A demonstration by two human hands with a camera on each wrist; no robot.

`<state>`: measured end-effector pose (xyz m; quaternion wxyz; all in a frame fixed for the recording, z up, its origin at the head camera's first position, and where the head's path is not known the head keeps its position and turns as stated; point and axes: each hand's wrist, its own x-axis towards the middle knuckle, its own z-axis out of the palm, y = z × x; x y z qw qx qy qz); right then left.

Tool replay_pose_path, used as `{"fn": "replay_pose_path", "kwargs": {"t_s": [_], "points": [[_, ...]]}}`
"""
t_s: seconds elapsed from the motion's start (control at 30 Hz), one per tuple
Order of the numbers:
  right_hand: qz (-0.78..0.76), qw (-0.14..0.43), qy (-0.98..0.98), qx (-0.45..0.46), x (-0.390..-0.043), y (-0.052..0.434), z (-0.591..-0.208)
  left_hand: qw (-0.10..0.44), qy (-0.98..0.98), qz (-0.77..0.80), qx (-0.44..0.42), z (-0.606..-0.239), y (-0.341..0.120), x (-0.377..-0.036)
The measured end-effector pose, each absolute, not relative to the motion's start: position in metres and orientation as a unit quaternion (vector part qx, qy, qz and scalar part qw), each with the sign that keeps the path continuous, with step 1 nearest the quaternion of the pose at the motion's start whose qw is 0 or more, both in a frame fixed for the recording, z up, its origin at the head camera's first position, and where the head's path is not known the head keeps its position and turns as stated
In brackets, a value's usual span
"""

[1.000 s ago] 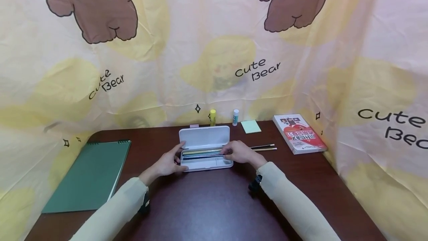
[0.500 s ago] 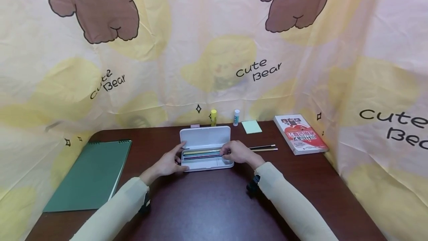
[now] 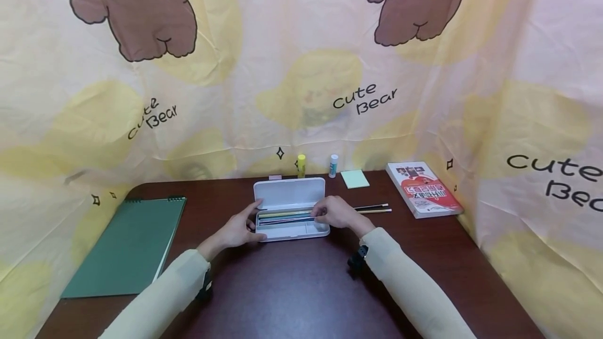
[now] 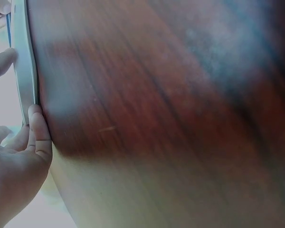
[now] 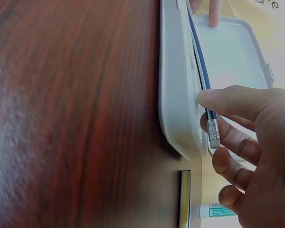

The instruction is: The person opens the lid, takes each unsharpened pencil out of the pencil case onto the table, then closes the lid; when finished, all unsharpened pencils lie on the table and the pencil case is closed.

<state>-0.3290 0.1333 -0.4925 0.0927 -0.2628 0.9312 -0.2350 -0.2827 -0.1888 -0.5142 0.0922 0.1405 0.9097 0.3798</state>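
Note:
An open white pencil case lies mid-table with its lid folded back. Several pencils lie lengthwise in its tray. My left hand holds the case's left end, thumb against the front rim and forefinger at the hinge corner. My right hand is at the right end. In the right wrist view its thumb and fingers pinch the eraser end of a dark blue pencil lying in the case.
Two loose pencils lie right of the case. A green spiral notebook sits at the left, a red book at the right. Green sticky notes, a yellow glue stick, a small white bottle and a pink eraser line the back edge by the curtain.
The right hand's fingers have shifted slightly at the case's right end. The left hand and the case have stayed put.

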Motion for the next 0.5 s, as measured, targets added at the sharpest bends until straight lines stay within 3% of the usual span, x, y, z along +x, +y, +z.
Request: {"fn": "replay_pose_path", "kwargs": {"t_s": [0.5], "points": [[-0.263, 0.064, 0.927, -0.261, -0.331, 0.168, -0.482, 0.092, 0.911, 0.376, 0.141, -0.515, -0.189, -0.284]]}}
